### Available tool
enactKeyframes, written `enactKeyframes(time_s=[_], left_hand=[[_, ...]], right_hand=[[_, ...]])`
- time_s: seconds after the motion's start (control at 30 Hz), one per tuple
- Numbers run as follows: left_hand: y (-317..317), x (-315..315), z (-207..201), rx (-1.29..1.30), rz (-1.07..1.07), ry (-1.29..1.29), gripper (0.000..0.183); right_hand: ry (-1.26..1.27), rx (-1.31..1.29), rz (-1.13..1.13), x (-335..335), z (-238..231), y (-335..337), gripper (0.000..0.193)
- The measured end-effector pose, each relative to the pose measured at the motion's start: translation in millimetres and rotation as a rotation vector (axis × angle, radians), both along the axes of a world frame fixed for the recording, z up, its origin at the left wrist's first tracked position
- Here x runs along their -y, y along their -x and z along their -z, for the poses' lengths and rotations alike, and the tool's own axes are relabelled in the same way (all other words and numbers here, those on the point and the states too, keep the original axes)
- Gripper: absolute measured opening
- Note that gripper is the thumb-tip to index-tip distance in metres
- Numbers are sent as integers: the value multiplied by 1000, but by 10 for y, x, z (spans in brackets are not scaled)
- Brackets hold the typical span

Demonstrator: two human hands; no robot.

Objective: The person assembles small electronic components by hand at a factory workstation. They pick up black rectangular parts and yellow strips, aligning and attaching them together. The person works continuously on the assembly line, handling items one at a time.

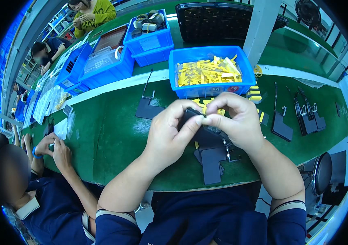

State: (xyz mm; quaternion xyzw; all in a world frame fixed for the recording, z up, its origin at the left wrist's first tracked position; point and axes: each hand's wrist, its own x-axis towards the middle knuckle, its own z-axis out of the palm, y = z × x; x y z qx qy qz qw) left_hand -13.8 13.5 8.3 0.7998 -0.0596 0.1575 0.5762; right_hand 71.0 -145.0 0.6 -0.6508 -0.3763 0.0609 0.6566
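Above the green tabletop [112, 134], left hand [170, 134] and right hand [239, 120] meet fingertip to fingertip, both pinching a small black part [193, 111] lying crosswise between them, equally near each.

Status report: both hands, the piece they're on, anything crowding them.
Left hand and right hand pinch a small black part. Flat dark pieces beneath. Blue bin of yellow strips behind.

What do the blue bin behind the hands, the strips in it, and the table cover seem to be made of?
Blue bin: likely moulded plastic, with smooth, slightly glossy walls. Yellow strips: probably paper or thin film, lying flat, loose and matte. Table cover: looks like a green rubber or vinyl mat, with a dull sheen and scuff marks.
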Motion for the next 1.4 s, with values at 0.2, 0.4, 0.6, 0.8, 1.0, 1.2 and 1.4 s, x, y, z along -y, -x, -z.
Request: enactKeyframes(time_s=[0.2, 0.4, 0.6, 0.8, 1.0, 1.2, 1.4], left_hand=[[-77, 12, 154, 203, -168, -442, 49], [-70, 87, 191, 246, -144, -499, 46], [-46, 67, 117, 261, -252, -631, 15], [-34, 83, 106, 299, -245, -658, 14], [-18, 99, 105, 262, -224, -604, 11], [-39, 92, 134, 305, -205, -618, 15], [-35, 110, 140, 315, -217, -626, 16]], right_hand=[[15, 95, 105, -51, 80, -1, 22], [60, -151, 17, -54, 81, 10, 12], [-26, -275, 4, -50, 139, 10, 11], [-41, -293, 2, -63, 125, 22, 11], [-26, -226, 31, -58, 149, 4, 10], [-53, -228, 29, -68, 129, 26, 8], [-138, -370, -28, -94, 173, 37, 8]])
